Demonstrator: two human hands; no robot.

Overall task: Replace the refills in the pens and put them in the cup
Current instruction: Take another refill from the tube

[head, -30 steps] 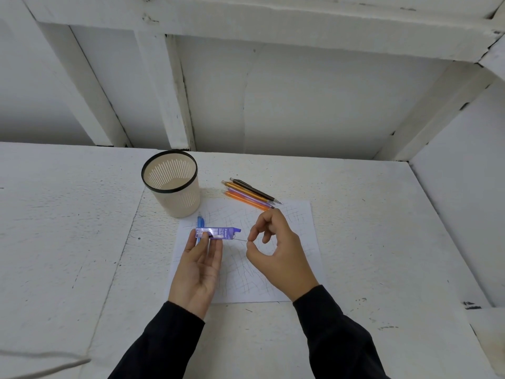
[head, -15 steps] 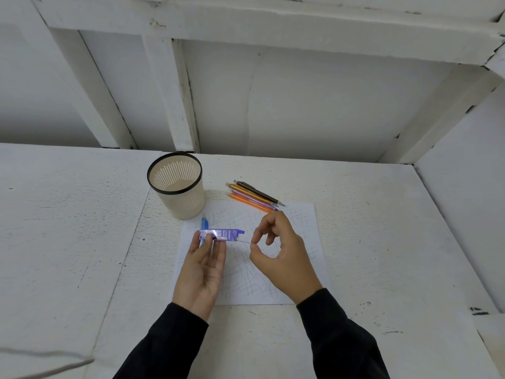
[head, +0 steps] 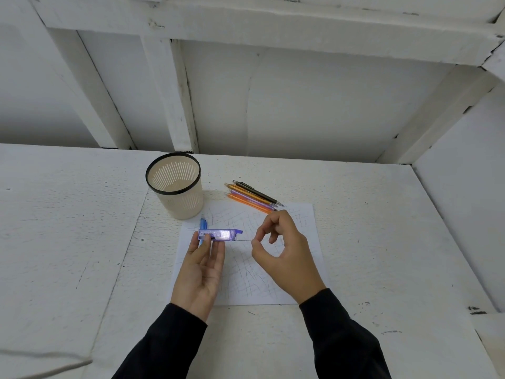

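Note:
My left hand [head: 202, 265] holds a small purple refill case [head: 222, 234] between thumb and fingertips, above a scribbled sheet of paper [head: 295, 272]. A thin grey lead [head: 246, 240] sticks out of the case's right end, and my right hand [head: 284, 253] pinches its far tip between thumb and forefinger. A blue pen [head: 202, 224] lies on the paper just behind my left fingers. The beige slotted cup [head: 176, 191] with a black rim stands upright behind it. Several orange, purple and black pens [head: 252, 196] lie in a bunch to the cup's right.
Everything sits on a white painted tabletop [head: 68, 228]. White wooden beams and a wall rise behind it, and a white side wall [head: 464, 201] closes off the right.
My right hand has pulled a little to the right, so more of the thin lead shows between the case and my fingers. The view has shifted slightly.

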